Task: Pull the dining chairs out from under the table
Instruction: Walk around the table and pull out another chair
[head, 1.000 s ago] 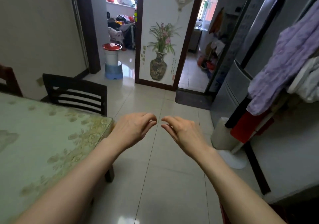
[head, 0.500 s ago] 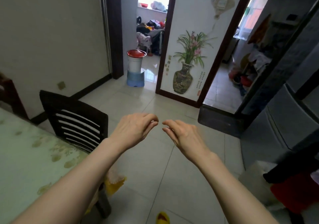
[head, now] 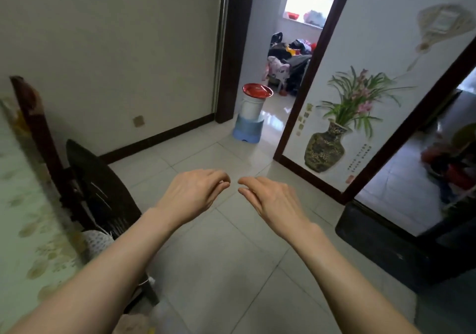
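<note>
Both bare forearms reach forward from the bottom of the frame over the pale glossy tiled floor (head: pixel 231 269), palms down. The left hand (head: pixel 192 194) and right hand (head: pixel 273 199) hang in mid-air at the centre of the frame, fingers loosely curled and empty, their fingertips nearly meeting but apart; neither touches anything. At the left of the frame a dark wooden dining chair with a slatted back (head: pixel 103 192) stands tucked against the edge of the table covered in a pale green floral cloth (head: pixel 23 205), which fills the lower left. Behind it, farther up the left edge, a second, reddish-brown wooden chair back (head: pixel 33 117) rises beside the same table; blur makes its shape hard to read. Both hands are well apart from either chair. Just above centre, a white and blue plastic stool with a red top (head: pixel 251 113) stands in a doorway. To its right a white panel bearing a decal of a dark vase with pink flowers (head: pixel 334 127) occupies the upper right, and a dark doormat (head: pixel 386 243) lies on the floor at the right.
</note>
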